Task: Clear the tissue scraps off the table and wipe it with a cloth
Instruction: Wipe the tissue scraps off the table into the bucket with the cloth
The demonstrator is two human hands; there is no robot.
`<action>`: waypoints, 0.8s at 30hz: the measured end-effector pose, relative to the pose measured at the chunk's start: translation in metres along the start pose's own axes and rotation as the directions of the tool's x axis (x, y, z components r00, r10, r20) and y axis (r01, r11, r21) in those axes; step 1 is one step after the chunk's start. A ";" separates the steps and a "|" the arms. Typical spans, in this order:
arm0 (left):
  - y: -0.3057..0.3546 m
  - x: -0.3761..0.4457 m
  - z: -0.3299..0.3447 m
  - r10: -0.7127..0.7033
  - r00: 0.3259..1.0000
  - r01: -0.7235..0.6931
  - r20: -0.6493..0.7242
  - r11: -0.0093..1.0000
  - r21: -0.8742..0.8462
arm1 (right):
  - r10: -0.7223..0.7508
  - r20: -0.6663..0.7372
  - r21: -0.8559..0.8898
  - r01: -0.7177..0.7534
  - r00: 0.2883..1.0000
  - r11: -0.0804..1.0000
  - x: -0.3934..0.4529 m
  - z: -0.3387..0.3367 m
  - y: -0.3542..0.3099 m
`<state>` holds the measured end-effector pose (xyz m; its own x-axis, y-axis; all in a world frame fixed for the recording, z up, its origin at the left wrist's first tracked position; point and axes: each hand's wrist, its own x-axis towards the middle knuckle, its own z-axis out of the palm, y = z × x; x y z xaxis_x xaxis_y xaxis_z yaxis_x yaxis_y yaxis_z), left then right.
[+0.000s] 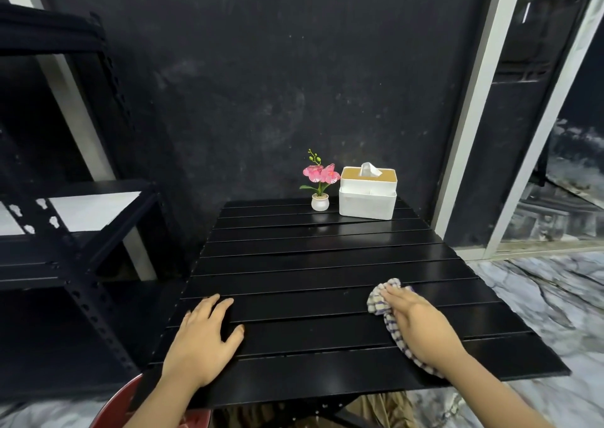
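Observation:
A black slatted table (310,264) fills the middle of the view. My right hand (421,323) lies flat on a bunched white cloth with purple stripes (380,302), pressing it onto the table's right side. The cloth sticks out ahead of my fingers and trails under my wrist. My left hand (204,336) rests palm down on the table's near left part, fingers spread, holding nothing. I see no tissue scraps on the tabletop.
A white tissue box (367,199) with a tan lid and a small white pot of pink flowers (319,184) stand at the table's far edge. A black metal shelf rack (65,231) stands left. A red round object (130,401) sits below the near left edge.

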<state>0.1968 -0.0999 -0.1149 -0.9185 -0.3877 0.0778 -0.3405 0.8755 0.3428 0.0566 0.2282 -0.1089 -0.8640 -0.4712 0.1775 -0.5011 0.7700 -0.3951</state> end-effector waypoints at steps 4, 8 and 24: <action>-0.001 -0.001 -0.001 -0.002 1.000 0.002 0.003 1.000 -0.002 | -0.047 0.031 0.032 0.046 0.998 0.998 -0.026 -0.009 0.007; -0.001 -0.001 0.000 -0.001 1.000 0.001 0.001 1.000 -0.008 | 0.007 -0.008 0.052 -0.007 1.000 0.999 -0.046 -0.030 0.031; 0.000 0.002 0.003 -0.014 1.000 0.014 -0.015 1.000 -0.001 | 0.249 -0.067 -0.011 -0.250 0.966 0.968 0.034 -0.026 0.072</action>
<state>0.1940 -0.0999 -0.1174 -0.9108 -0.4037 0.0867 -0.3527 0.8698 0.3449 -0.0103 0.2781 -0.1079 -0.9629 -0.2347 0.1334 -0.2694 0.8682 -0.4167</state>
